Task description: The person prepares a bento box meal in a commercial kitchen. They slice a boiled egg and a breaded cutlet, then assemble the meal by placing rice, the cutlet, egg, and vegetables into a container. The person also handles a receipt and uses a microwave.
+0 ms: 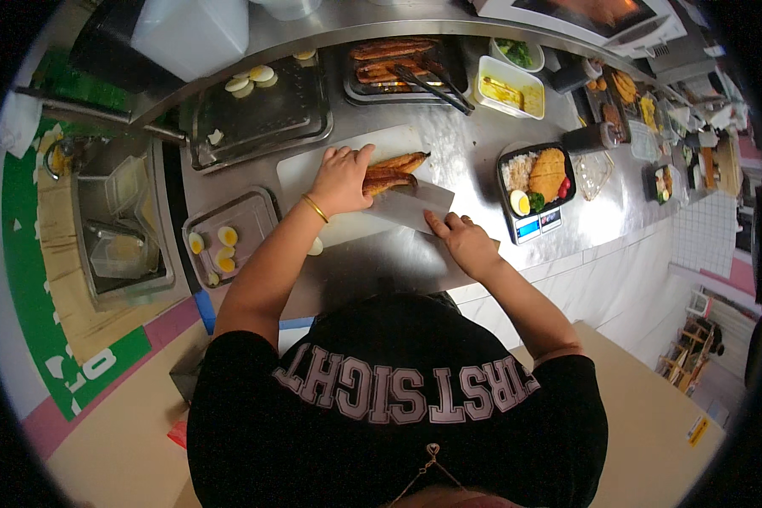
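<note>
Two long, browned grilled fish pieces (390,181) lie side by side on a white cutting board (298,168). My left hand (341,180) holds their left end, its fingers covering that part. In my right hand (467,244) is a broad-bladed cleaver (413,204). Its blade is tilted nearly flat just in front of the fish, and its upper edge overlaps the nearer piece. The handle is mostly hidden in my grip. I cannot tell whether the blade touches the fish. A piece of boiled egg (315,246) sits at the board's front edge, beside my left forearm.
Halved boiled eggs lie in a small tray (270,203) and a larger tray (260,136) on the left. Behind the board, tongs (433,86) rest on a tray of grilled fish (394,60). A black meal box (507,184) sits on a digital scale (526,235) at right.
</note>
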